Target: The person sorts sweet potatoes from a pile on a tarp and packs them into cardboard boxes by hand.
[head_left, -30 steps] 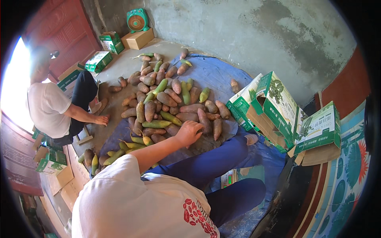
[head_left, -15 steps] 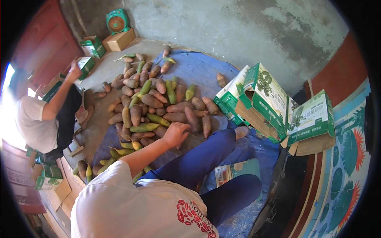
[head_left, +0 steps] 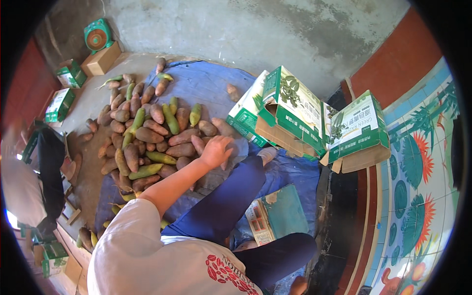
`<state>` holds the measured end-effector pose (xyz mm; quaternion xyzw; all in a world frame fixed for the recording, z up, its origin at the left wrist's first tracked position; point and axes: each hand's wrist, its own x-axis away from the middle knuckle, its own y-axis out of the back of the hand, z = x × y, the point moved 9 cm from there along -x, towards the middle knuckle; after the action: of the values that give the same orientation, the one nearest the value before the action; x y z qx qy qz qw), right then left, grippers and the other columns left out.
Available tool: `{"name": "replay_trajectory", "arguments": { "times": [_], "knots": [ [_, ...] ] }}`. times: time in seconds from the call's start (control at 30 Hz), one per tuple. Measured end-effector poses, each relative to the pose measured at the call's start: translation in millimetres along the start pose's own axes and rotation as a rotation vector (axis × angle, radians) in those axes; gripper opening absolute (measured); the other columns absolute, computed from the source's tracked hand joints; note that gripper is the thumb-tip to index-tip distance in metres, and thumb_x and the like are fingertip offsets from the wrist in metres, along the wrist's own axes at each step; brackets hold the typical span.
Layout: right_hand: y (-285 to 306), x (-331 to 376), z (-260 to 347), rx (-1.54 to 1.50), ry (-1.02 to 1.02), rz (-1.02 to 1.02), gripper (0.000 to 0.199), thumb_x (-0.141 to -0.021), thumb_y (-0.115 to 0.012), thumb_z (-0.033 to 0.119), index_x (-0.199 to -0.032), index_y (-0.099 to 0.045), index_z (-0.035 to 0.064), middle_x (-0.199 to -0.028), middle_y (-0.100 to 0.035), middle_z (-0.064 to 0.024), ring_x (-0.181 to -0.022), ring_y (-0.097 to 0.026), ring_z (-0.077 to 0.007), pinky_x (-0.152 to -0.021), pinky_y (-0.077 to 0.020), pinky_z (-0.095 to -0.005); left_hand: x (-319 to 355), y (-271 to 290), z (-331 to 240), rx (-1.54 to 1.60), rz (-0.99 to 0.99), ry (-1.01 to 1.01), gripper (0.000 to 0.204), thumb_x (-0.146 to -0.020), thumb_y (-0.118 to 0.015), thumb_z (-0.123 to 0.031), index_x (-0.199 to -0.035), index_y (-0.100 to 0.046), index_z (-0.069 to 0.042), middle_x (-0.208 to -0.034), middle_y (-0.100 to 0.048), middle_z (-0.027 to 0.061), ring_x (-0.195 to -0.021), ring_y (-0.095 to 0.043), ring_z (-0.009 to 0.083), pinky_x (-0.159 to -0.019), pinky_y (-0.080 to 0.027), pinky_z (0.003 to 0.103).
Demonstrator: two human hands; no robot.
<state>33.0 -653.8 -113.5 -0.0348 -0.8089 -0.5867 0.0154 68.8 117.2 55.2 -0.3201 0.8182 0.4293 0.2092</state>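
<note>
My left hand [head_left: 216, 150] reaches out over my blue-trousered leg [head_left: 231, 196] to the near right edge of a pile of elongated brown and green fruits [head_left: 147, 137]. The palm faces down and the fingers drape over a brown fruit [head_left: 199, 143] lying on the blue tarp [head_left: 206, 83]. Whether the fingers grip it is hidden under the hand. My right hand is out of the picture. My white shirt with a red print [head_left: 162, 260] fills the lower left.
Two open green-and-white cardboard boxes [head_left: 290, 110] [head_left: 359, 130] stand right of the pile. A flattened green carton [head_left: 275, 216] lies by my leg. Another person [head_left: 29, 182] crouches at the left rim. Small green boxes [head_left: 61, 103], a brown box [head_left: 101, 59] and a green fan [head_left: 97, 35] sit at the back left.
My left hand has slid a little right along the pile's near edge. The person at the left raised an arm, then drifted toward the left rim as my view turned.
</note>
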Motion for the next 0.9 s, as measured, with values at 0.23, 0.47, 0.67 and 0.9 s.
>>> {"name": "replay_trajectory", "arguments": {
  "times": [0.23, 0.47, 0.67, 0.9],
  "knots": [
    [283.0, -100.8, 116.6, -0.796, 0.093, -0.439, 0.020, -0.083, -0.053, 0.010, -0.094, -0.061, -0.0054, -0.087, -0.063, -0.0188, -0.078, -0.062, -0.0301, -0.071, -0.0477, -0.0359, -68.4, -45.0, 2.3, -0.060, 0.177, 0.074, 0.044, -0.070, -0.068, -0.010, -0.112, -0.053, -0.006, -0.111, -0.054, 0.0147, -0.105, -0.049, 0.0337, -0.090, -0.041, 0.042],
    [325.7, -150.6, 211.3, -1.014, 0.301, -0.391, 0.016, -0.081, -0.058, 0.004, -0.095, -0.062, -0.0031, -0.089, -0.063, -0.0156, -0.081, -0.062, -0.0242, -0.072, -0.0481, -0.0314, -122.1, -105.8, -22.0, -0.200, 0.251, -0.015, 0.056, -0.069, -0.068, -0.009, -0.121, -0.047, -0.010, -0.130, -0.040, 0.0146, -0.118, -0.041, 0.0327, -0.097, -0.036, 0.041],
    [277.8, -155.9, 250.6, -1.106, 0.277, -0.159, 0.018, -0.080, -0.058, 0.005, -0.096, -0.063, -0.0024, -0.091, -0.065, -0.0167, -0.087, -0.064, -0.0259, -0.076, -0.0482, -0.0325, -153.6, -146.9, 1.1, -0.576, 0.339, -0.047, 0.055, -0.070, -0.068, -0.016, -0.123, -0.052, -0.018, -0.137, -0.033, 0.0124, -0.128, -0.030, 0.0299, -0.103, -0.029, 0.044],
    [265.0, -151.2, 241.8, -1.078, 0.323, -0.168, 0.015, -0.081, -0.059, 0.006, -0.094, -0.063, -0.0005, -0.090, -0.064, -0.0149, -0.079, -0.063, -0.0252, -0.068, -0.0497, -0.0329, -183.4, -117.7, -33.5, -0.511, 0.118, -0.214, 0.014, -0.079, -0.063, -0.021, -0.090, -0.067, -0.014, -0.095, -0.063, 0.0041, -0.100, -0.055, 0.0239, -0.088, -0.041, 0.042]
  ]
}}
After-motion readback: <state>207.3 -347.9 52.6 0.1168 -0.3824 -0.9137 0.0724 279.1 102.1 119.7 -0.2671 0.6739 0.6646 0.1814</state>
